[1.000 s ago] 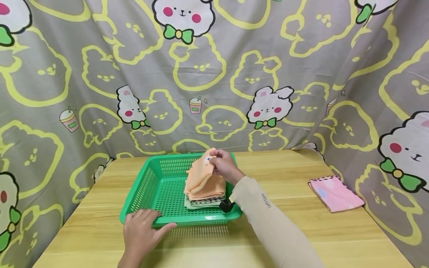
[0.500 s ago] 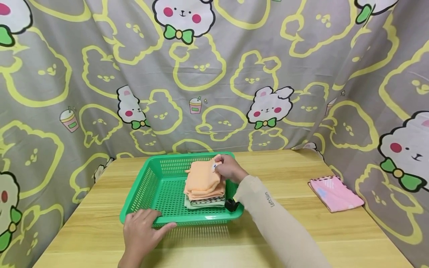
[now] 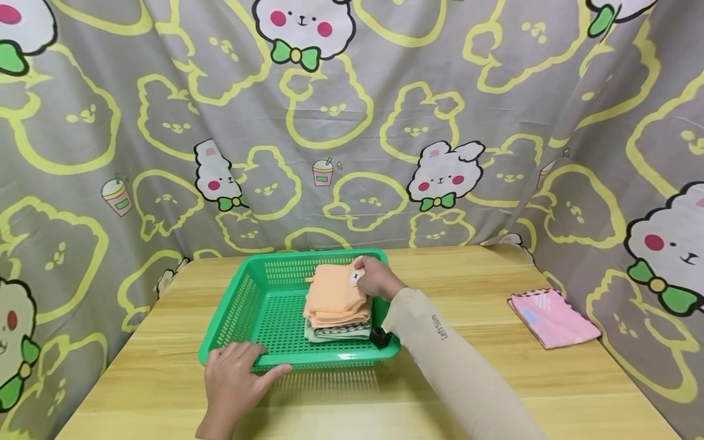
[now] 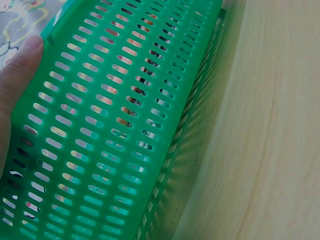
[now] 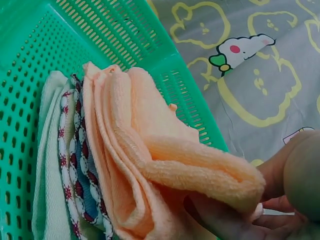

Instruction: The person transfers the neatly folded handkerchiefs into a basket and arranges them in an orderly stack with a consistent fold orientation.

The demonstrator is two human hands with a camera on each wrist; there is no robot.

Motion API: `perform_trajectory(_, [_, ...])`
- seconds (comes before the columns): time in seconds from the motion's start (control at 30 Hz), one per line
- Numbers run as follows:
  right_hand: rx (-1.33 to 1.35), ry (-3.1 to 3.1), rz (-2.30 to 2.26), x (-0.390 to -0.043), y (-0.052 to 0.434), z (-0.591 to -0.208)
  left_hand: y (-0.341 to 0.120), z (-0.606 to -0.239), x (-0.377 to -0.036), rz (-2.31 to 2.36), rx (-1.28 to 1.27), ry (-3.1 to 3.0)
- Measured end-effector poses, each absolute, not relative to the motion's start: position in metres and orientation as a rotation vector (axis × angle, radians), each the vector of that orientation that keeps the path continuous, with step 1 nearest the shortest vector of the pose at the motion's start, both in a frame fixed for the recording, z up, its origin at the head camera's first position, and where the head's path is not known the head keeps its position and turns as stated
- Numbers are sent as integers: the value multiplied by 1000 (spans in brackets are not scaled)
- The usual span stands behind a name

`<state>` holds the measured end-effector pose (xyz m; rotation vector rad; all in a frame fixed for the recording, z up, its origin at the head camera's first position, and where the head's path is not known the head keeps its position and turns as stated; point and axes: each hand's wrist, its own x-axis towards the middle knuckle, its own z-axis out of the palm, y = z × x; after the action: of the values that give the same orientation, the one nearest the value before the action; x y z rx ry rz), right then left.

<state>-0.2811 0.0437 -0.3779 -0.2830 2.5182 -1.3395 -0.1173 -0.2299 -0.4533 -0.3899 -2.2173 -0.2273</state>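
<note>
My right hand (image 3: 379,280) pinches the right edge of a folded orange towel (image 3: 332,293). This towel lies on a stack of folded cloths at the right side of the green plastic basket (image 3: 313,360). Under it, the right wrist view shows more orange fabric, then cloth with a flowered, scalloped border (image 5: 80,165) and a pale green cloth (image 5: 50,150) at the bottom. My left hand (image 3: 233,379) grips the basket's front rim near its left corner, fingers over the rim. In the left wrist view, its thumb (image 4: 22,65) lies against the slotted outer wall.
A folded pink cloth (image 3: 555,318) with a checked edge lies at the right of the wooden table (image 3: 456,275). A grey curtain (image 3: 352,134) with cartoon animals hangs behind and along both sides. A small black device (image 3: 379,337) sits at my right wrist.
The orange towel has come down from a tilted position to lie flatter on the stack. My right hand has shifted slightly right and down with its edge. The left hand keeps its place.
</note>
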Motion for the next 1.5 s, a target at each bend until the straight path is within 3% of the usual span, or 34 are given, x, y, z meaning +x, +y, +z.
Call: perform_trajectory(1.5, [-413, 2762, -760, -278, 37, -371, -231, -453, -116, -228, -383, -2243])
